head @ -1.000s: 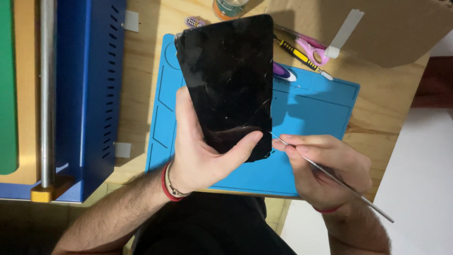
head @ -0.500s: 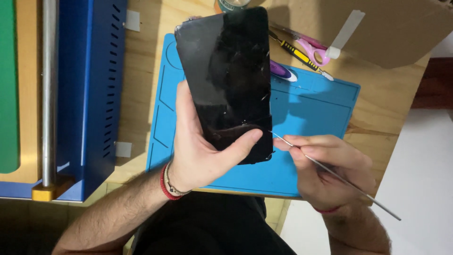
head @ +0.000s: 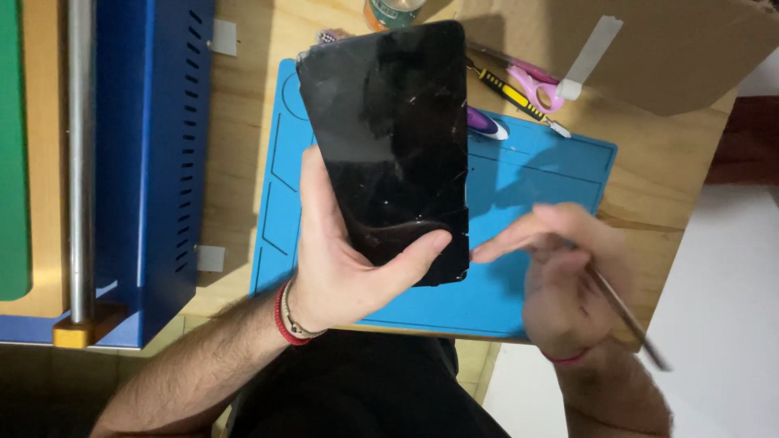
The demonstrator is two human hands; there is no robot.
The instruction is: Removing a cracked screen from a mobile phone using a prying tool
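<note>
Left hand [head: 349, 259] has a firm grip on the phone [head: 389, 146], thumb clamped over the bottom edge of the glass, fingers behind it, the phone held tilted above the blue mat [head: 535, 203] and not touching it. Right hand [head: 560, 276] is just beside that grip, closed around a thin metal tool [head: 625, 312], forefinger pointing at the phone's lower right corner; this hand is motion-blurred, so the exact finger hold is hard to read. Glass looks cracked, with fine lines running down toward the thumb. Risks, as a judgement: thumb pressure on the cracked glass could spread the cracks or cut skin; the tool tip near the corner could slip and gouge the screen or jab the left thumb; one-handed hold over the mat could let the phone drop. Beyond the grip, past the phone's top: pink scissors [head: 535, 81], a yellow-handled screwdriver [head: 511, 93], a cardboard box [head: 649, 49], contents not visible. A jar [head: 389, 10] at the top edge, contents unclear. Blue metal case [head: 154, 162] left of the grip on the wooden surface [head: 243, 122].
</note>
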